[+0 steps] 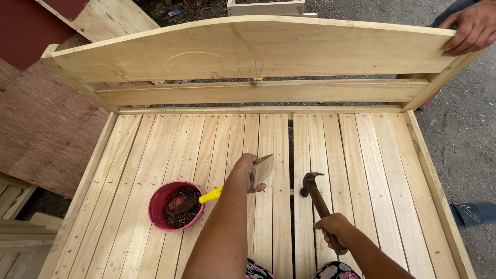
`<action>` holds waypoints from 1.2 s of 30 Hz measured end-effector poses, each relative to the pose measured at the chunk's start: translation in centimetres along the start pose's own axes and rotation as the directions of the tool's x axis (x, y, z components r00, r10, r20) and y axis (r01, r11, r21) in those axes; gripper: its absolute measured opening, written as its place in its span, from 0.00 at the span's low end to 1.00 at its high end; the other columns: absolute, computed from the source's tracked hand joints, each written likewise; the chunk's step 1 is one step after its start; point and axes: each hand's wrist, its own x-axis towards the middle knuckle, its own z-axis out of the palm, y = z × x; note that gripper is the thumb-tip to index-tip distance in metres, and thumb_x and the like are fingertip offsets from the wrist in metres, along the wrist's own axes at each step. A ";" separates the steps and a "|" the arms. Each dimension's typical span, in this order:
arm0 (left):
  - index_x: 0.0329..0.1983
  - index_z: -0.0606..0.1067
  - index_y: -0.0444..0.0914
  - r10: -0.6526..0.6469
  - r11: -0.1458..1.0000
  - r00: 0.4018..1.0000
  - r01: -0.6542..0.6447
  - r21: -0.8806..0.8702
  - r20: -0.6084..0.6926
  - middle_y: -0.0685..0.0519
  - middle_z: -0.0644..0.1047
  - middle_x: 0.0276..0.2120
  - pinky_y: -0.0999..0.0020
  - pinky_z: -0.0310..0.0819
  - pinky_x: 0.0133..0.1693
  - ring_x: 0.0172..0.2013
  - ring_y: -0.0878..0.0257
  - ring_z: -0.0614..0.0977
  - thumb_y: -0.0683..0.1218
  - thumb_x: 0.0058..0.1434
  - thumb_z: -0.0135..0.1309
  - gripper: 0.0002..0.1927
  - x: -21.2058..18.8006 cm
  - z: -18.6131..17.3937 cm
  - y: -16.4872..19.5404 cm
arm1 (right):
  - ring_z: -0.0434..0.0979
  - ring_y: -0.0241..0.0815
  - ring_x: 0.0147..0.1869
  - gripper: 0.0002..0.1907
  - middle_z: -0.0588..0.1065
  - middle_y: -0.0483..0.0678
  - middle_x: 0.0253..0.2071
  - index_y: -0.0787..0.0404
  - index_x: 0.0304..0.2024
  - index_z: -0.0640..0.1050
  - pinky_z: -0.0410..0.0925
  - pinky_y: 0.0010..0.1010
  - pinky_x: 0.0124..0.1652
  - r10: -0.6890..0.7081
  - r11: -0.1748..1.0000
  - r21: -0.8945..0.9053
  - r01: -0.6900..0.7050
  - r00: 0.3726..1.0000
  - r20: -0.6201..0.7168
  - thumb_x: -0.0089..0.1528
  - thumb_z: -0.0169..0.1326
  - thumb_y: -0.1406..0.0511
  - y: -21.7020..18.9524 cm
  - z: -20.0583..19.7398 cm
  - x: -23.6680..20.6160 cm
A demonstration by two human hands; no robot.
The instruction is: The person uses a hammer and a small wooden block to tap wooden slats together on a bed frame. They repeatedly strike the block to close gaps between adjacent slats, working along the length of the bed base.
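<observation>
1. Head view looks down on an unfinished wooden bed frame (361,155) with a slatted deck; the dark gap between 2 centre slats (291,155) serves as the landmark, running straight away from the wearer toward the headboard (248,51).
2. Left hand (247,170), just left of the gap: closed around a small flat wood piece (262,169), held on edge above the slats.
3. Right hand (333,227), just right of the gap: wrapped around the handle end of a claw hammer (318,199). Hammer's long axis runs up and slightly left, head lying close beside the gap, claw pointing right.
4. Key relation: hammer head sits right of the wood piece, across the gap, near but apart; the left hand is the nearer one to the piece.
5. Well left of the gap: red bowl (173,205) of dark nails, a yellow-handled tool (211,195) at its rim.
6. Far right of the gap, another person's hand (473,28) grips the headboard's top corner.
</observation>
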 end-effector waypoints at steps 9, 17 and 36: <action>0.60 0.72 0.50 0.286 0.958 0.947 -0.280 -0.057 0.145 0.47 0.73 0.56 0.58 0.85 0.45 0.50 0.53 0.80 0.40 0.55 0.52 0.27 0.4 -0.3 3.0 | 0.67 0.40 0.19 0.17 0.66 0.47 0.18 0.61 0.24 0.70 0.67 0.39 0.25 0.000 1.000 -0.025 0.001 1.000 0.027 0.63 0.63 0.64 0.2 -0.3 0.5; 0.58 0.73 0.46 0.315 0.946 0.945 -0.320 0.054 0.092 0.45 0.74 0.55 0.59 0.87 0.43 0.49 0.52 0.81 0.29 0.49 0.45 0.34 2.2 0.0 3.8 | 0.67 0.41 0.19 0.17 0.66 0.46 0.18 0.62 0.24 0.71 0.67 0.40 0.25 -0.003 0.998 -0.055 0.004 1.000 0.014 0.62 0.64 0.64 0.2 -0.8 0.9; 0.56 0.74 0.42 0.358 0.934 0.933 -0.358 0.000 0.031 0.43 0.76 0.55 0.61 0.89 0.37 0.49 0.47 0.84 0.28 0.54 0.49 0.27 2.1 -1.8 3.8 | 0.68 0.39 0.18 0.12 0.68 0.47 0.19 0.66 0.31 0.74 0.66 0.37 0.21 -0.051 0.997 -0.060 0.050 0.999 -0.006 0.62 0.63 0.66 -0.2 -0.8 0.9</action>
